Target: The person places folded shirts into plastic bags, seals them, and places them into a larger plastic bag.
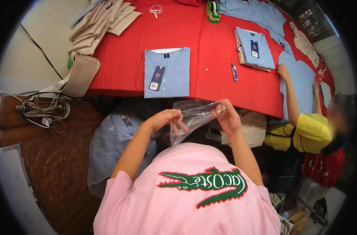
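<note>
A clear plastic bag [194, 120] is stretched between my two hands, just in front of the table's near edge. My left hand [167, 119] grips its left side, with fingers bent and partly behind the film. With thumb and fingers pinched together, my right hand [228, 116] holds the bag's upper right edge. Beyond the bag, a folded light blue shirt [174, 74] lies flat on the red-covered table [119, 62]. A dark hang tag [157, 77] rests on the shirt's front.
Small blue scissors [234, 72] and a stack of folded blue shirts [260, 55] lie to the right. Bagged beige garments [98, 27] are piled far left. A green tape dispenser [213, 12] stands at the back. At right, a person in yellow [313, 131] handles a blue shirt.
</note>
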A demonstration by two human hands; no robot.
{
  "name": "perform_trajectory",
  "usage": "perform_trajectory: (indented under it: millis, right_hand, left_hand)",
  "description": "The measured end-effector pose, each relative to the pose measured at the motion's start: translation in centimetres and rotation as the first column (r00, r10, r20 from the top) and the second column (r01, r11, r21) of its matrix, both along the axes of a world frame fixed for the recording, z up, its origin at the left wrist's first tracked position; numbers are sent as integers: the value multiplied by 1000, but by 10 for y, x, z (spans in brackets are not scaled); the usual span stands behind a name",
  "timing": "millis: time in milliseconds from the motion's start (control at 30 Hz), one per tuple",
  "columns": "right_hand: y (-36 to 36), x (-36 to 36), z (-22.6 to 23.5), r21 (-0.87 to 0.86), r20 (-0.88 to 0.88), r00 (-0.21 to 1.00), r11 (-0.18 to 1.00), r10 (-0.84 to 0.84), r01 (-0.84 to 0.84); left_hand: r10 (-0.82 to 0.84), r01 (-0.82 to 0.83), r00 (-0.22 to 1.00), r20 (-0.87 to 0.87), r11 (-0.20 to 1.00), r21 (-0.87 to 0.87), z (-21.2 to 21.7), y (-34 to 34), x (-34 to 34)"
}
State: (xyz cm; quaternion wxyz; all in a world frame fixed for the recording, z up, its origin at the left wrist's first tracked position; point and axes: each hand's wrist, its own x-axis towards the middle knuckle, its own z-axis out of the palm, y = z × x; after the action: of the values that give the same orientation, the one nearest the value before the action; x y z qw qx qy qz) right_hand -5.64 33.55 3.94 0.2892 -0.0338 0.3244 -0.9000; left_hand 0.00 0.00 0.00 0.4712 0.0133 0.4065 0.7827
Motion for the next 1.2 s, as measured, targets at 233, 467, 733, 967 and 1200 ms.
perform_trajectory:
  millis: [233, 467, 733, 967, 1200]
  right_hand:
    - [-21, -29, -11, 633, -124, 855, 704, 503, -323]
    - [-82, -77, -49, 838, -365, 855, 530, 369, 129]
    - [-138, -101, -45, 915, -133, 986, 394, 103, 83]
    - [-168, -81, -32, 875, -298, 955, 399, 0, 273]
    - [-175, -76, -66, 783, -326, 937, 519, -128, 344]
  left_hand:
    - [199, -270, 949, -243, 913, -307, -15, -15, 24]
    - [170, -646, 753, -636, 375, -665, -32, -30, 16]
    - [-181, -711, 702, -689, -128, -691, -25, -41, 10]
    - [-248, -535, 843, -478, -297, -791, -18, -67, -2]
    - [-363, -580, 797, -483, -237, -779, -15, -101, -31]
